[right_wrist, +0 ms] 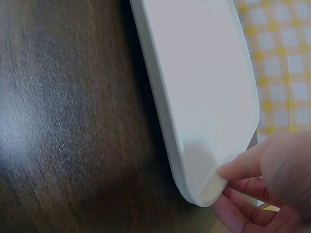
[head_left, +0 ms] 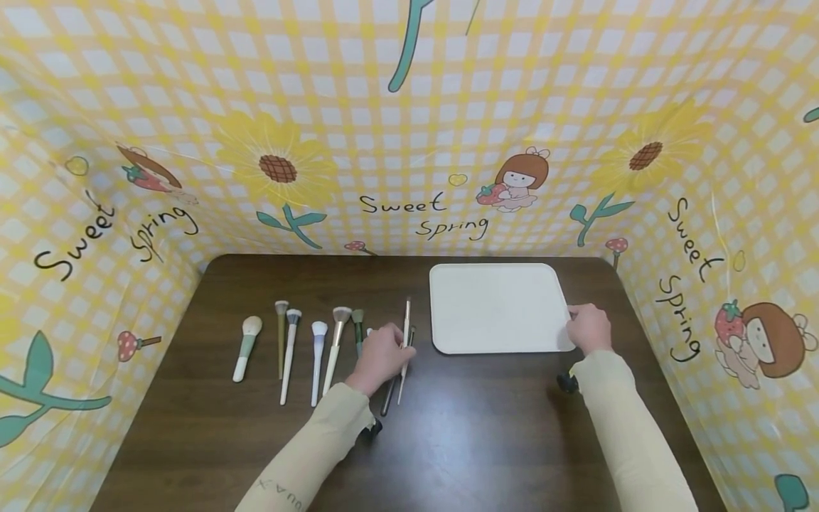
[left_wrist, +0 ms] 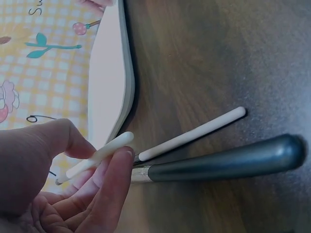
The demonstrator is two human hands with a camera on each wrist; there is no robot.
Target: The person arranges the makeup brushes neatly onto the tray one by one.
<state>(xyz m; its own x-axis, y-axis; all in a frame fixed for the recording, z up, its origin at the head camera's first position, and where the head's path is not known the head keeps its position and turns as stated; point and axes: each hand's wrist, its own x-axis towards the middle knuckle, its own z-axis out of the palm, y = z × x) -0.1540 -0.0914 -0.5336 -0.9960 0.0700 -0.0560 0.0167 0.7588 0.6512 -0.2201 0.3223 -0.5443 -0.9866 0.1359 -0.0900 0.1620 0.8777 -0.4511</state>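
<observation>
My left hand (head_left: pixel 382 358) pinches a slim cream-handled makeup brush (left_wrist: pixel 99 156) between thumb and fingertips, tilted above the table. Below it lie a thin brush with a pale handle (left_wrist: pixel 194 133) and one with a thick dark handle (left_wrist: pixel 228 160), side by side, their upper ends partly hidden by my fingers. On the right, my right hand (head_left: pixel 590 328) grips the right edge of a white rectangular tray (head_left: pixel 495 309), thumb on top of the rim and fingers beneath, as the right wrist view shows. The tray's surface is bare.
Several makeup brushes lie in a row left of my left hand, among them a fluffy one with a green-and-white handle (head_left: pixel 246 348) and a white-handled one (head_left: pixel 318 363). Yellow checked cloth (head_left: pixel 397 142) stands round the back and sides of the dark wooden table (head_left: pixel 473 427).
</observation>
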